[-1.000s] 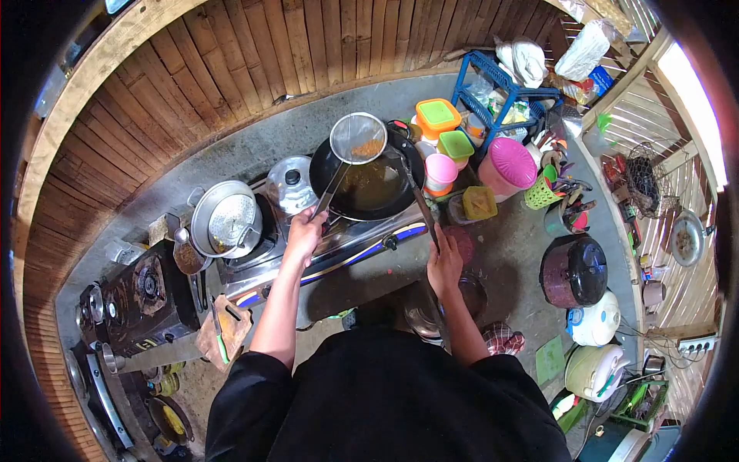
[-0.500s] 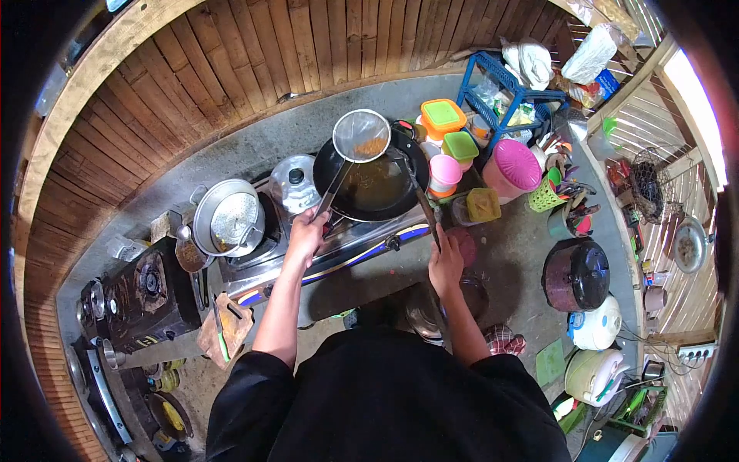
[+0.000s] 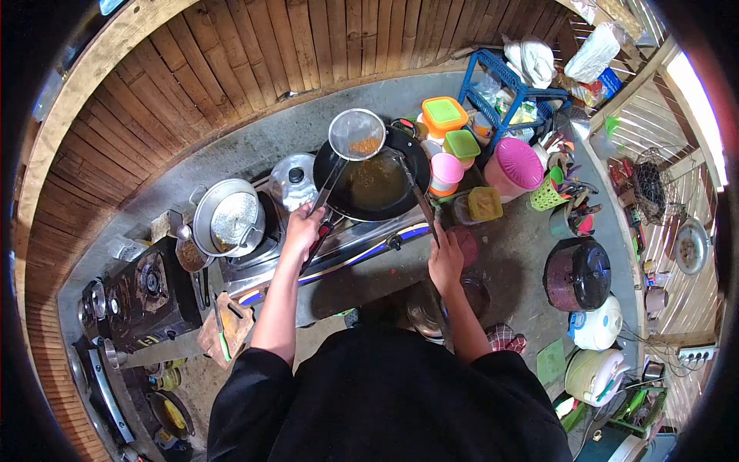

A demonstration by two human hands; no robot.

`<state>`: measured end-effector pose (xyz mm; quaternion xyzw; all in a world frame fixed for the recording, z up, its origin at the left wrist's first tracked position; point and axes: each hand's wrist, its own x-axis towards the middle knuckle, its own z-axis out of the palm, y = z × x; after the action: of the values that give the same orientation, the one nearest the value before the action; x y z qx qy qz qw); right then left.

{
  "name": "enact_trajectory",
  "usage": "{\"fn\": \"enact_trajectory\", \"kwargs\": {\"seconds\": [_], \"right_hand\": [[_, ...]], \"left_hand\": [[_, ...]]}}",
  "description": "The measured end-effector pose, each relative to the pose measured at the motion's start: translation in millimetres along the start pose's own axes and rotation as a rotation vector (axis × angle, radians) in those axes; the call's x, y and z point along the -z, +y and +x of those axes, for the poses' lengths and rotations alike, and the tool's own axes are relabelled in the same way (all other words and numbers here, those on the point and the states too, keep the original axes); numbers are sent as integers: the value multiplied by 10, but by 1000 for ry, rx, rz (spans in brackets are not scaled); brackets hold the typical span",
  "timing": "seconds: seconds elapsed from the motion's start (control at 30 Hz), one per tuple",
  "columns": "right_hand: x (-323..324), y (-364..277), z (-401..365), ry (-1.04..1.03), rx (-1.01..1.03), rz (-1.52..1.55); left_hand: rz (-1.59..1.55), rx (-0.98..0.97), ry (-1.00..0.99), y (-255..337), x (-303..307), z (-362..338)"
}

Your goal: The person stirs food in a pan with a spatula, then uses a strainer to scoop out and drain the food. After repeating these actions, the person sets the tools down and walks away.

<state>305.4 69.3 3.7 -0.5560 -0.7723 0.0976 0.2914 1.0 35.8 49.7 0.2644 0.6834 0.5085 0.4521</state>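
Observation:
My left hand (image 3: 305, 229) is wrapped round the handle of a round mesh strainer (image 3: 357, 127), which hangs over the upper left of a black wok (image 3: 339, 202). Small orange-brown bits lie in the strainer. Brownish oil with a few bits floating covers the bottom of the wok, which sits on a steel gas stove (image 3: 331, 250). In my right hand (image 3: 446, 258) is a long dark-handled spatula (image 3: 421, 202), its tip inside the wok at the right.
Left of the wok are a domed lid (image 3: 296, 179) and a steamer pot (image 3: 229, 218). Plastic tubs (image 3: 444, 171) and a pink-lidded container (image 3: 517, 166) stand to its right. A knife lies on a cutting board (image 3: 231, 327); a dark pot (image 3: 576, 275) sits far right.
The strainer has shifted slightly left, and its handle has turned a little in my left hand. My right hand and the spatula have barely moved.

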Motion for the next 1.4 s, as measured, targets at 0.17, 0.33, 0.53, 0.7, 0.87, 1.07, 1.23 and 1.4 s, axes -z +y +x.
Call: {"fn": "enact_trajectory", "kwargs": {"seconds": [0.17,0.33,0.53,0.7,0.87,1.07,1.23,1.4], "right_hand": [[14,7,59,-20,6,-12],[-4,73,121,-21,60,35],[-7,82,158,-36,50,4],[-12,95,202,-61,31,6],[-56,166,278,-57,49,-40],[-61,212,431,30,116,-80],[-69,259,466,13,183,-121],[-102,260,518,17,189,-177]], "left_hand": [[39,13,-22,52,-78,-49],[98,-12,24,88,-198,13],[39,0,-50,83,-201,59],[69,-9,-2,103,-242,88],[33,-14,-73,148,-338,95],[101,-2,-168,155,-521,170],[114,60,-212,56,-544,271],[353,-33,-178,50,-483,407]]}}
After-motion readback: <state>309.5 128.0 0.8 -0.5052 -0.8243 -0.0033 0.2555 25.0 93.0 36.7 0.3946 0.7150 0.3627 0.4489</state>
